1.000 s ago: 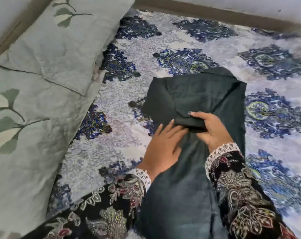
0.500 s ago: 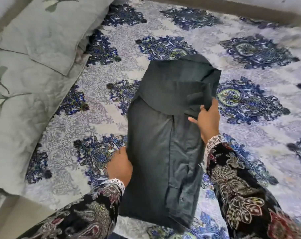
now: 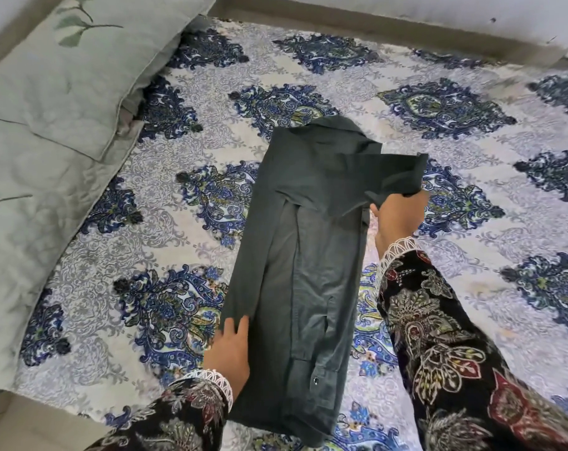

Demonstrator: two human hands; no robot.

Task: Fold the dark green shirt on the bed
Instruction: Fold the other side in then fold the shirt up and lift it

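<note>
- Dark green shirt (image 3: 308,262) lying as a long narrow strip in the middle of the bed (image 3: 471,271), on the patterned bedsheet (image 3: 185,222), collar end toward the far edge, hem end toward the near edge.
- Step in hand, by judgement: side folds done, sleeve (image 3: 383,177) being laid across the top part before the lengthwise fold.
- Right hand (image 3: 398,216) at the right edge of the strip, fingers pinched on the end of the sleeve cloth, lifted a little off the sheet.
- Left hand (image 3: 230,349) flat, fingers straight and relaxed, pressing on the lower left edge of the shirt; nothing gripped.
- Next move, probably: pulling the sleeve flat inside the strip outline, smoothing, then bringing the hem end up toward the collar; needs the left hand to keep the layers from sliding.
- Compared with half a second ago: sleeve cloth spread wider toward the right instead of bunched at the top; left hand now on top of the shirt edge with fingers visible, before tucked beside it; strip flatter.
- Two pale green pillows (image 3: 48,131) with leaf print along the left edge of the bed, well apart from the shirt.
</note>
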